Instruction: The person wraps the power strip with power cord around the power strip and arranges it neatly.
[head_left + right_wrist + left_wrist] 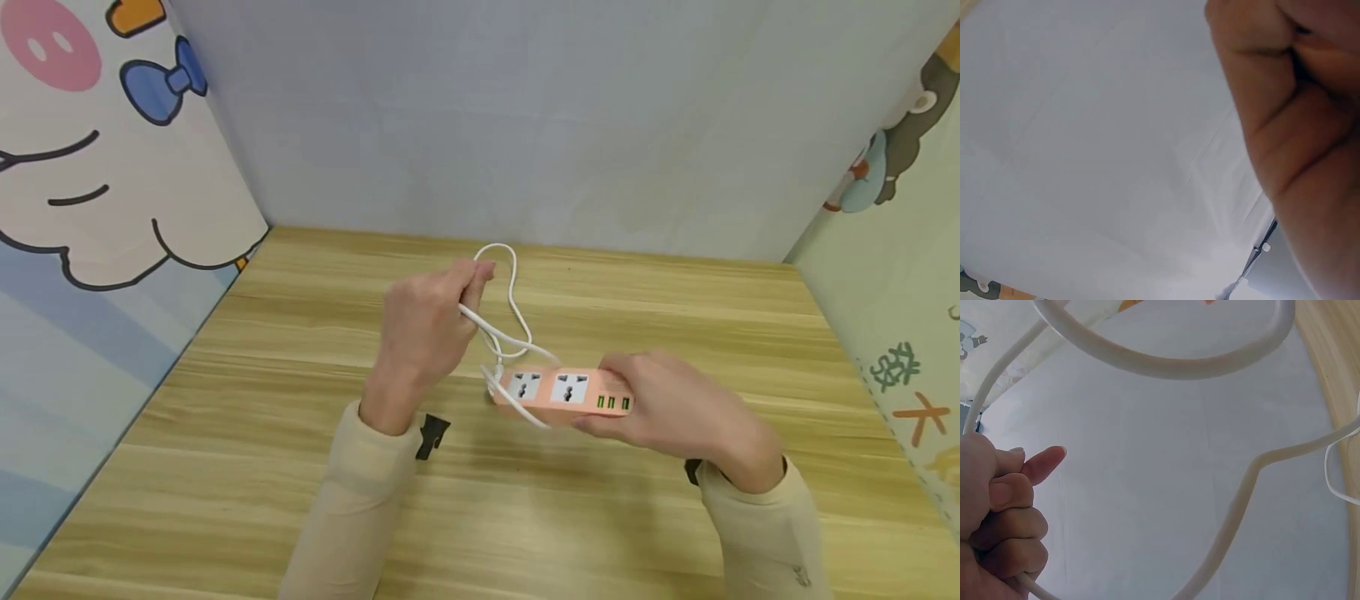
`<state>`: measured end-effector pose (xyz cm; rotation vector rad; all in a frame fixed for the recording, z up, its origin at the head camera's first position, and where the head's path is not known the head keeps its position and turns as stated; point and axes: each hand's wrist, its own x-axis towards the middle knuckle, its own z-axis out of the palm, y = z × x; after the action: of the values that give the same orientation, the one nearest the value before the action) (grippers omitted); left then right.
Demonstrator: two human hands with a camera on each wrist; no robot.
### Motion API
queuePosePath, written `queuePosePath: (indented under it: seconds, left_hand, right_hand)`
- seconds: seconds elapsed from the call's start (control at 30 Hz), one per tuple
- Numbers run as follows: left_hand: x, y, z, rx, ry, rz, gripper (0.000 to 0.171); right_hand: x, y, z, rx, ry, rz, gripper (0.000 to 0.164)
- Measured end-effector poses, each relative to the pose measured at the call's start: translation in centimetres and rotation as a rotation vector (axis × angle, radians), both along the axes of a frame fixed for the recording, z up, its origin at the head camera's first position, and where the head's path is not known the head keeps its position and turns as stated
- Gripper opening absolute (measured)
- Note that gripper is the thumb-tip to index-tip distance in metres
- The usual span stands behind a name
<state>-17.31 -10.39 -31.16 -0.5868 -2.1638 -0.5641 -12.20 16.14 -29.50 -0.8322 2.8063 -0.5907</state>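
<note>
Power strip (546, 395) is gripped by the right hand (671, 408); the left hand (426, 325) holds white cord (491, 329), looped near the back edge of the table (217, 467).

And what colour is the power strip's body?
The power strip is peach-pink, clearest in the head view.

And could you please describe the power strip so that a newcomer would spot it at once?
At the wood-grain table, find the right hand; the power strip is the peach bar in its grip. Its two white socket panels and three green ports set it apart from the plain white cable held by the left hand.
</note>
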Motion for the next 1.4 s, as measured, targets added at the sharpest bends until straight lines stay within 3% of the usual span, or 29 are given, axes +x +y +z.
queuePosePath:
  seconds: [0.57, 0.8, 1.0, 1.13, 1.4]
  left_hand:
    - [2.0, 1.1, 1.5, 0.004, 0.007, -0.04, 0.03]
    - [3.1, 1.6, 2.1, -0.021, -0.03, -0.063, 0.03]
    - [3.7, 1.8, 2.6, -0.036, -0.08, -0.102, 0.027]
    - [4.1, 1.8, 2.7, -0.052, -0.128, -0.139, 0.021]
    - [4.8, 2.1, 3.0, -0.06, -0.272, -0.251, 0.024]
  right_hand:
    - [-0.7, 1.4, 0.5, -0.025, 0.037, -0.104, 0.039]
    - [-0.9, 2.3, 1.1, -0.02, 0.128, -0.162, 0.042]
    - [-1.6, 3.3, 1.6, -0.036, 0.166, -0.202, 0.051]
    - [-1.9, 3.8, 1.7, -0.043, 0.178, -0.219, 0.048]
    - [-2.4, 4.5, 1.4, -0.05, 0.187, -0.262, 0.049]
